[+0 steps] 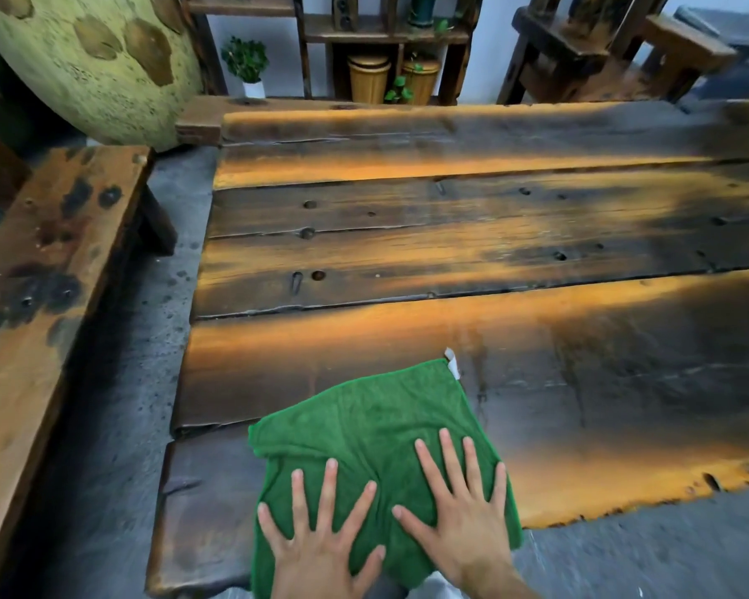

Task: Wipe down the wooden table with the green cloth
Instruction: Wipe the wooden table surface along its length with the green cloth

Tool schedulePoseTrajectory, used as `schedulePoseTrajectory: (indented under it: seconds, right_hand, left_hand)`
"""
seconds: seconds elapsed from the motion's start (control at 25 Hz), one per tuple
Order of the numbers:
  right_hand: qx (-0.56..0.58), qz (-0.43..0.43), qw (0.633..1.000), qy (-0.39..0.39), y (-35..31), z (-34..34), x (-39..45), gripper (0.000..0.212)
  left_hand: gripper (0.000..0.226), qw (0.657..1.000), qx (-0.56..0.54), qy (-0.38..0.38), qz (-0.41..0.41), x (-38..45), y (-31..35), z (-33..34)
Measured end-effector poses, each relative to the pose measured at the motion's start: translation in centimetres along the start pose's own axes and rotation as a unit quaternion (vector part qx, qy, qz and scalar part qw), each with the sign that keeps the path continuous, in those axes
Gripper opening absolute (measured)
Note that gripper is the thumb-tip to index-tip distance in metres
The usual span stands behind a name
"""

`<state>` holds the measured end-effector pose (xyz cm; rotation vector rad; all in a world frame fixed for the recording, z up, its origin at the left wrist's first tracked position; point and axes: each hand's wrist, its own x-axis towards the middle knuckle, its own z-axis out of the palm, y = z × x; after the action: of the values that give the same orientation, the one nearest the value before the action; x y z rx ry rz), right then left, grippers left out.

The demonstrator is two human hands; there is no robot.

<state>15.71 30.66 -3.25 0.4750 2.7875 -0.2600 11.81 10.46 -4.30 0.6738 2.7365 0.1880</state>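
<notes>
Containers first: far back on the dark wooden shelf unit there are two tan ribbed canisters with lids, the left canister and the right canister, side by side on the bottom shelf. Lids are on, so no idea what's in them. A little trailing green plant sits right in front of them. A dark green pot stands on the shelf above. To the left of the shelf there's a white pot with a leafy plant growing out of it.

Now the cloth. The green cloth lies mostly flat on the near left end of the wooden table, with its near edge hanging off the table's near side. A small white tag sticks out at its far right corner. Both hands are flat on the near half of it, fingers straight and spread wide, palms down, nothing pinched or bunched. The left hand is on the near left part, the right hand just beside it on the near right part, almost at the cloth's right edge. The far half of the cloth is uncovered.

A wooden bench runs along the left, and a big speckled yellow-green round thing sits at far left.
</notes>
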Motion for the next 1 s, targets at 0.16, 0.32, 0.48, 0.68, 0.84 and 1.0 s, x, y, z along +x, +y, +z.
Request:
schedulePoseTrajectory:
  seconds: [0.16, 0.32, 0.48, 0.68, 0.84, 1.0]
  right_hand:
    - [0.001, 0.014, 1.0, 0.017, 1.0, -0.6, 1.7, 0.089]
    - [-0.006, 0.021, 0.999, 0.025, 1.9, -1.3, 4.3, 0.089]
    - [-0.009, 0.01, 0.999, 0.048, 3.1, -2.7, 8.0, 0.088]
    - [-0.005, 0.008, 0.998, 0.056, 3.8, -4.6, 13.7, 0.084]
    - [-0.006, 0.003, 0.999, 0.037, 4.4, -7.2, 20.1, 0.084]
    - [-0.012, -0.011, 0.999, 0.041, 4.5, -9.2, 25.5, 0.087]
  left_hand:
    - [0.087, 1.0, 0.005, 0.007, 0.01, 2.5, 0.9, -0.7]
    - [0.084, 1.0, 0.003, 0.016, -0.006, 5.9, 1.8, -1.6]
    - [0.081, 0.999, 0.025, 0.026, -0.015, 9.9, 2.0, -2.7]
    - [0.076, 0.998, 0.052, 0.039, -0.025, 16.2, 1.9, -4.1]
    - [0.074, 0.995, 0.065, 0.047, -0.051, 22.2, 1.4, -5.2]
    - [0.075, 0.993, 0.078, 0.064, -0.062, 27.8, 1.1, -6.6]
